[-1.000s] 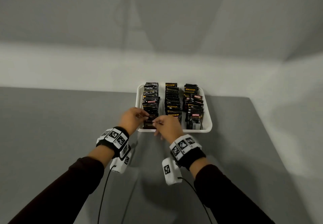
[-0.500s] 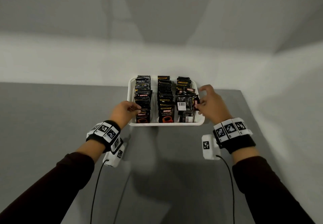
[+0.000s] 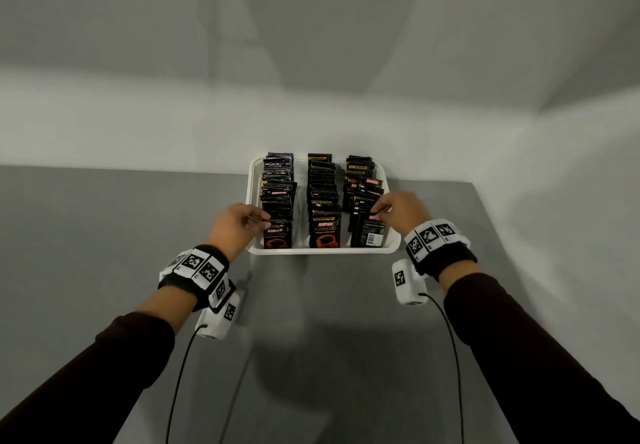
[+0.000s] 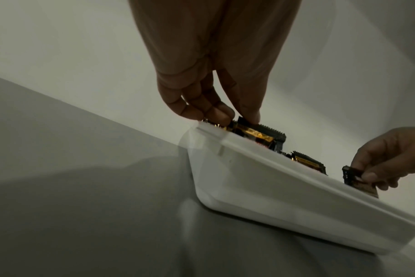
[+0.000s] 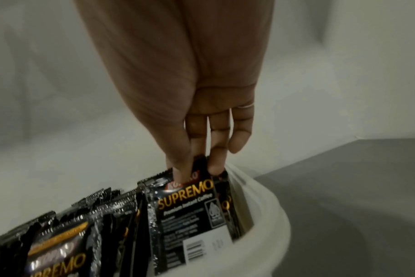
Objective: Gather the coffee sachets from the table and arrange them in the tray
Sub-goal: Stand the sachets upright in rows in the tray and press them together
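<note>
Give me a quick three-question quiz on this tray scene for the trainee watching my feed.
1. True or false: the sachets in the white tray stand in three rows.
2. Which row's front sachet does the right hand pinch? A) left B) middle C) right
3. Fill in: the left hand touches the front of the ___ row.

Key:
1. True.
2. C: thumb and fingers grip its top edge; the side with the barcode faces the camera.
3. Left; its fingertips rest on the sachet tops by the tray's near left corner.
</note>
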Demonstrator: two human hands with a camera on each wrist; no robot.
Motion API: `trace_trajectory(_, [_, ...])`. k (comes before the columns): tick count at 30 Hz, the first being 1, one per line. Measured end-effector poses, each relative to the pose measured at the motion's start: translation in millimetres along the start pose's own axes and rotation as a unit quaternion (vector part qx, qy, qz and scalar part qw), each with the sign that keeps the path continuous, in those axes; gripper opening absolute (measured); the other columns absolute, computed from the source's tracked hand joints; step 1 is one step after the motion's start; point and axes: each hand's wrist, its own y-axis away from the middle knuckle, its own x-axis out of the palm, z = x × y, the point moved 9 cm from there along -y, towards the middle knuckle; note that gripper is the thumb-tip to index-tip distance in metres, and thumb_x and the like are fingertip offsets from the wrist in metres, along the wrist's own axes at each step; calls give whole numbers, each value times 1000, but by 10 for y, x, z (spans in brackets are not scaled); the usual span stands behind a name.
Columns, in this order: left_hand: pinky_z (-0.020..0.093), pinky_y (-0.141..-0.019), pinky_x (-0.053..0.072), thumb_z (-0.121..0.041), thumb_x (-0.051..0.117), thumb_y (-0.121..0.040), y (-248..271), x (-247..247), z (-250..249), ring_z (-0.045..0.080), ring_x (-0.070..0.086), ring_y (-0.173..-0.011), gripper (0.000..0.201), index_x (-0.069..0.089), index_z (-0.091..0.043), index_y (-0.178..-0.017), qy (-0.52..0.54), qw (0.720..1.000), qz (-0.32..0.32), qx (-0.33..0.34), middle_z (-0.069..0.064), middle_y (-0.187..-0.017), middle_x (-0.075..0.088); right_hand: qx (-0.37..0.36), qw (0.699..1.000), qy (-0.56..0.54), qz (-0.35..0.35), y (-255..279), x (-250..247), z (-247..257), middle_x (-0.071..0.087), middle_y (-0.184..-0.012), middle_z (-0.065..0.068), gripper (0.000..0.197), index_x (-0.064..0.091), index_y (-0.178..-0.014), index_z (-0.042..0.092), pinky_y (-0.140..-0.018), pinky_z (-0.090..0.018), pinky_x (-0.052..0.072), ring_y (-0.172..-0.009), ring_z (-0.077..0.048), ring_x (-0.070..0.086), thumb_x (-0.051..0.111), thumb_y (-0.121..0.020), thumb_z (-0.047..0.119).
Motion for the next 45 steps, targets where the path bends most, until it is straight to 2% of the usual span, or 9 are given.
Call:
trace_trajectory(4, [9, -67, 39, -9, 71, -79, 39, -56, -71, 7, 52, -70, 13, 69, -6, -91, 8, 1000, -13, 6, 8, -91, 57, -2, 1000, -20, -13, 37, -25, -2, 62, -81, -3, 12, 68, -88, 10, -51, -3, 34, -71, -11, 53, 64, -81, 1])
trace_trajectory(10, [6, -72, 38, -11, 72, -77, 223, -109, -651, 9, 52, -74, 13, 69, -15, -89, -30, 989, -84, 121, 0, -89, 55, -15, 993, -85, -80, 211, -557, -10, 63, -76, -3, 10, 67, -82, 8, -69, -23, 46, -67, -11, 54, 57, -84, 4])
trace_trajectory(15, [21, -83, 44, -16, 63, -84, 320, 841, -1355, 11, 55, -88, 17, 68, -19, -100, -111, 968, 98, 205, -6, -102, 51, 5, 988, -134, -80, 352, -809, -286, 67, -89, -3, 20, 72, -98, 6, -73, -13, 48, -77, -11, 61, 57, -85, 1])
trace_trajectory(19, [23, -98, 39, -7, 54, -87, 181, 1582, -1516, 19, 53, -111, 37, 57, -15, -123, -190, 951, 196, 146, 1, -130, 45, -11, 984, -172, -44, 441, -838, -423, 66, -78, -1, 32, 68, -107, 5, -58, -2, 44, -64, 3, 59, 58, -80, -9])
trace_trajectory(24, [33, -102, 42, -2, 49, -87, -77, 1909, -1470, 26, 48, -120, 53, 39, -12, -138, -276, 935, 207, 84, 4, -141, 35, -9, 974, -210, -80, 487, -998, -632, 65, -71, 3, 17, 72, -95, 6, -70, -14, 48, -60, 4, 58, 62, -83, -2])
trace_trajectory(27, [33, -100, 43, -4, 48, -88, -129, 1974, -1401, 27, 50, -117, 52, 38, -11, -139, -305, 925, 214, 70, 6, -138, 37, 1, 973, -219, -78, 506, -987, -747, 62, -70, 0, 11, 71, -92, 6, -72, -26, 48, -66, -11, 57, 63, -85, 5])
trace_trajectory(32, [31, -96, 44, -8, 51, -89, -143, 1931, -1382, 26, 54, -106, 47, 45, -14, -135, -289, 936, 186, 78, 7, -127, 41, 3, 982, -179, -65, 521, -900, -867, 67, -76, -15, 5, 70, -84, 11, -64, -28, 46, -70, -20, 59, 65, -85, 13])
trace_trajectory(38, [27, -98, 41, -7, 53, -89, -149, 1897, -1447, 21, 54, -110, 35, 59, -16, -122, -279, 939, 170, 112, 1, -129, 44, -2, 983, -171, -59, 469, -813, -914, 69, -83, -15, 13, 72, -92, 8, -68, -26, 44, -73, -18, 59, 66, -84, 16])
trace_trajectory(45, [29, -94, 42, -7, 52, -90, -131, 1919, -1410, 22, 55, -112, 42, 51, -20, -129, -302, 932, 169, 103, 3, -131, 51, -3, 981, -186, -53, 483, -771, -980, 70, -84, -12, 13, 72, -95, 11, -77, -33, 50, -77, -22, 62, 66, -84, 14])
